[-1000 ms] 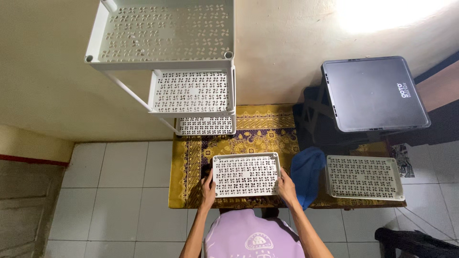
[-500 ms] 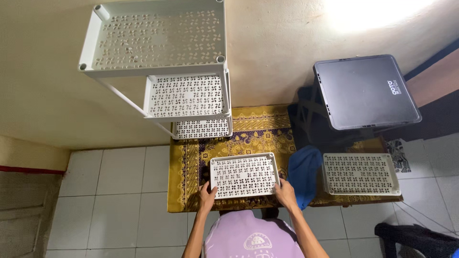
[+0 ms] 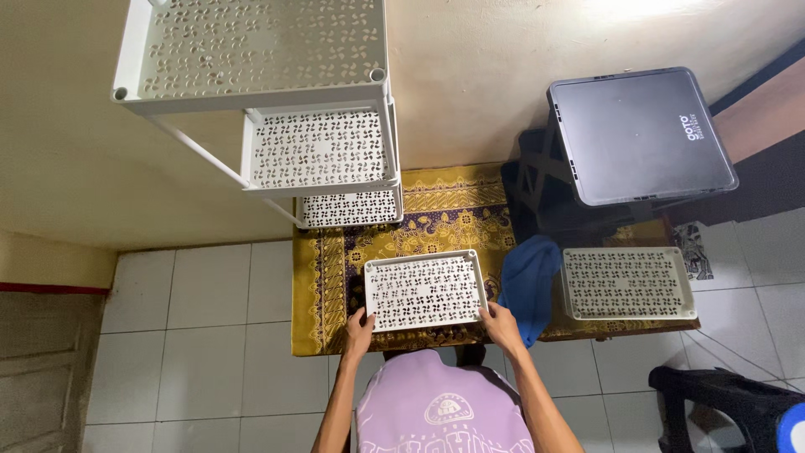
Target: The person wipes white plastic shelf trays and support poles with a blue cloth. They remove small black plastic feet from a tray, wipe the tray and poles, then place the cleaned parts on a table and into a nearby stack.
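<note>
**Two hands steady a perforated shelf tray over a patterned mat**

Two hands, left hand and right hand, grip the near corners of a white perforated plastic shelf tray, held flat above the gold patterned floor mat. Keeping both grips level and the tray square looks wise. A white three-tier plastic rack stands beyond, an identical spare tray to the right beside a blue cloth. Against the earlier frame, the tray sits slightly nearer the rack.
</note>
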